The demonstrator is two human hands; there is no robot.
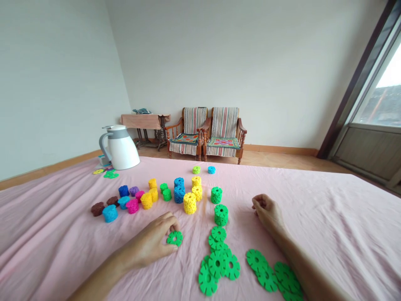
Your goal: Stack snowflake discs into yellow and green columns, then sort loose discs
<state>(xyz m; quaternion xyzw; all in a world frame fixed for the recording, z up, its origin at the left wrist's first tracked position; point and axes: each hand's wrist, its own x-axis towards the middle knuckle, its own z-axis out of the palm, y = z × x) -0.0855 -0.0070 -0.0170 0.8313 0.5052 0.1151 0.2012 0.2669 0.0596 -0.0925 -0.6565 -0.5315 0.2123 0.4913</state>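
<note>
In the head view my left hand (pixel 156 239) is closed on a green notched plastic disc (pixel 174 238), held above the pink cloth with thumb and fingers. My right hand (pixel 266 211) rests at the cloth on the right with its fingers curled in; whether anything is inside them is hidden. Between the hands stand green disc stacks (pixel 221 215), and nearer me lies a loose heap of green discs (pixel 217 264). More green discs (pixel 266 276) are spread by my right forearm, which partly covers them.
Yellow stacks (pixel 189 203), blue stacks (pixel 179 194) and several other coloured stacks (pixel 132 205) stand left of centre. A white jug (pixel 123 150) stands at the far left, near loose discs (pixel 111 174). The pink cloth (pixel 328 217) is wrinkled. Two chairs (pixel 223 129) are beyond its edge.
</note>
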